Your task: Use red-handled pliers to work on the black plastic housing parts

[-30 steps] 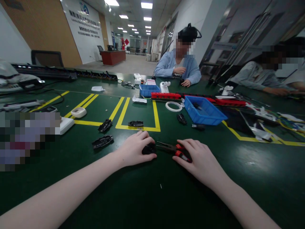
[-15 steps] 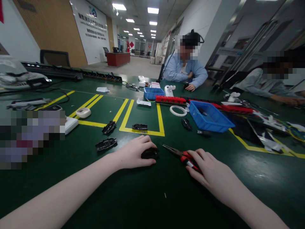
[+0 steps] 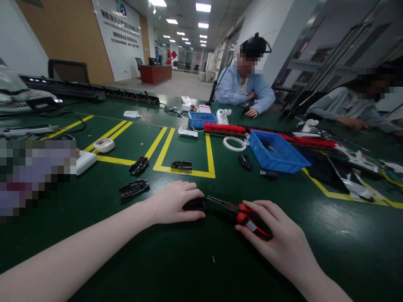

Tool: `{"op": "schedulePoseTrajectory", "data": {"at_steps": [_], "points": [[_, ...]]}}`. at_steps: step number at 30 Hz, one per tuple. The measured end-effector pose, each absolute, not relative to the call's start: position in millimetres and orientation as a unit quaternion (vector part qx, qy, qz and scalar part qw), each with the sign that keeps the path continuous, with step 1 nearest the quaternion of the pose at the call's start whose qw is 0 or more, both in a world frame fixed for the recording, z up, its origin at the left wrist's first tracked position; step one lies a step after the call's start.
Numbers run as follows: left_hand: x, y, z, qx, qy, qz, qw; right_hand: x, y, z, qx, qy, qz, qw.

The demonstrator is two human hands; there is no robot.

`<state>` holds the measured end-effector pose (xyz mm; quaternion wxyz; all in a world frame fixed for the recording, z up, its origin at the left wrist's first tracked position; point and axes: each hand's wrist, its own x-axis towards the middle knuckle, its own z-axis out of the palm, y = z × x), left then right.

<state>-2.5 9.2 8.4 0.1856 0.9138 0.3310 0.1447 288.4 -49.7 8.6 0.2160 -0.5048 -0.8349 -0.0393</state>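
The right hand (image 3: 277,243) is wrapped around the red-and-black handles of the long-nose pliers (image 3: 234,209), fingers closed on the grips, and the tool's long axis runs from that hand up and to the left, almost level with the table. At the far end of it the nose meets the small black part (image 3: 195,204), touching it or right at its edge; the tips themselves are too dark to tell whether they bite. The left hand (image 3: 174,202) lies flat over that part, thumb along its near side and fingers curled over the top, pinning it to the green table (image 3: 201,268). So the part sits directly left of the pliers hand, and the left hand is the one on it.

Out beyond, three more black shells (image 3: 135,187) lie loose near the yellow floor-tape lines (image 3: 163,147). A blue bin (image 3: 277,153) stands to the upper right, a white ring (image 3: 234,144) just beside it. Across the table a person in a blue shirt (image 3: 244,86) sits with hands on the surface, well apart from this work.
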Motion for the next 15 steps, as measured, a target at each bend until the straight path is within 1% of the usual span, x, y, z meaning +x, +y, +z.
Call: {"op": "schedulePoseTrajectory", "data": {"at_steps": [3,8,15], "points": [[-2.1,8.3,8.6,0.922,0.315,0.140,0.177,287.8,-51.9,8.4,-0.479,-0.845,-0.060,0.230],[-1.1,7.9,7.5,0.928,0.296,0.135,0.179,286.7,-53.5,7.6,-0.455,-0.857,-0.073,0.230],[-1.1,8.0,7.0,0.928,0.296,0.135,0.180,287.9,-54.0,4.6,-0.451,-0.854,-0.056,0.252]]}}
